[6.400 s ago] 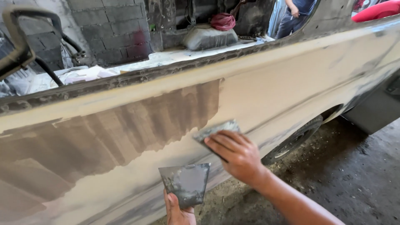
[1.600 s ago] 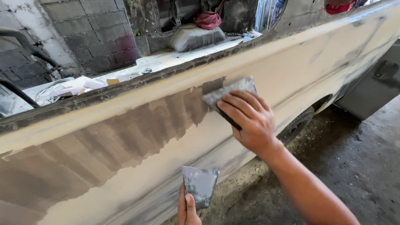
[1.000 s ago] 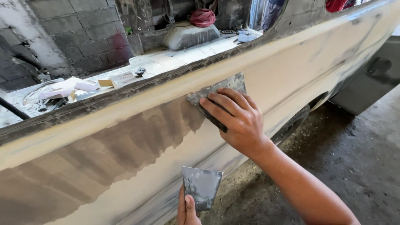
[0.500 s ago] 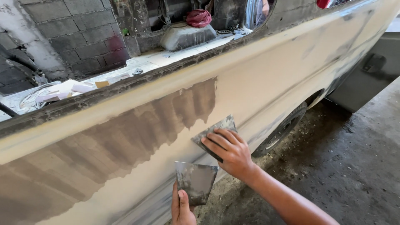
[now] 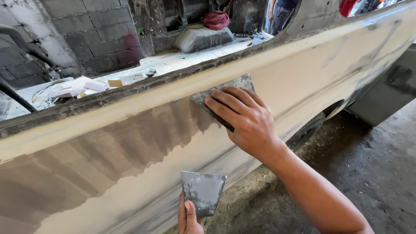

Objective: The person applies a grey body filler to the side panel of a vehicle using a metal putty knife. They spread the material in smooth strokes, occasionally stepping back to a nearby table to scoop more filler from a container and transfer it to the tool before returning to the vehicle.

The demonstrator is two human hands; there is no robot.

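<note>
your right hand (image 5: 247,119) is now pressing spreader (image 5: 225,93) higher on panel (image 5: 303,73) than before | left hand (image 5: 189,216) is gripping filler-smeared metal plate (image 5: 203,190)

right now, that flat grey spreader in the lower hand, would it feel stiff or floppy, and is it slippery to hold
The spreader likely feels fairly stiff: it stands upright, flat and straight-edged, above the left hand. It is probably light, since a thumb and fingers at its narrow bottom end hold it up. The grey filler smeared on its face may make it tacky or slick.
</note>
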